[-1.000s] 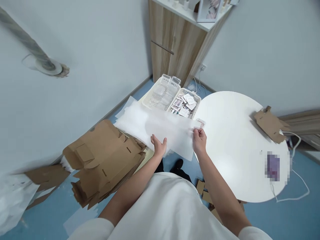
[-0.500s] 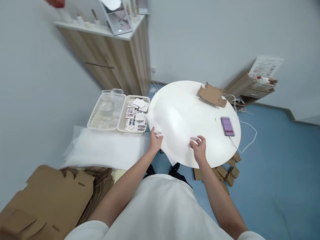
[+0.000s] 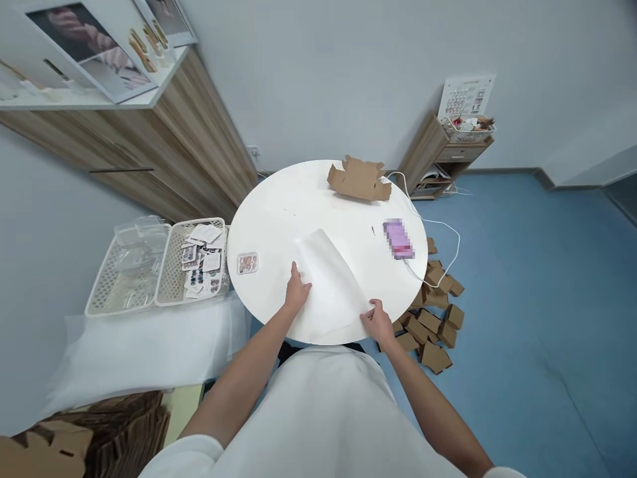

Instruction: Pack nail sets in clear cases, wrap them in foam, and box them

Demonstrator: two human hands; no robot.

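Note:
A thin white sheet (image 3: 331,282) lies slanted on the round white table (image 3: 279,192), reaching the table's near edge. At the sheet's left border is my left hand (image 3: 297,291), its thumb and forefinger spread apart, the thumb against the sheet. My right hand (image 3: 378,324) pinches the sheet's lower right corner between thumb and fingers. Left of my left hand, a small clear pack of press-on nails (image 3: 247,263) lies on the table.
An unfolded cardboard box (image 3: 359,179) and a blurred purple phone (image 3: 398,239) with a white cable lie on the table. Left stand two white baskets (image 3: 166,265), one with nail packs, above stacked white sheets (image 3: 154,345). Small brown boxes (image 3: 432,325) cover floor at right.
My view has turned left and come nearer the table. The sheet has shifted right and now lies flatter, uncovering the nail pack. My right hand has moved down to the sheet's corner.

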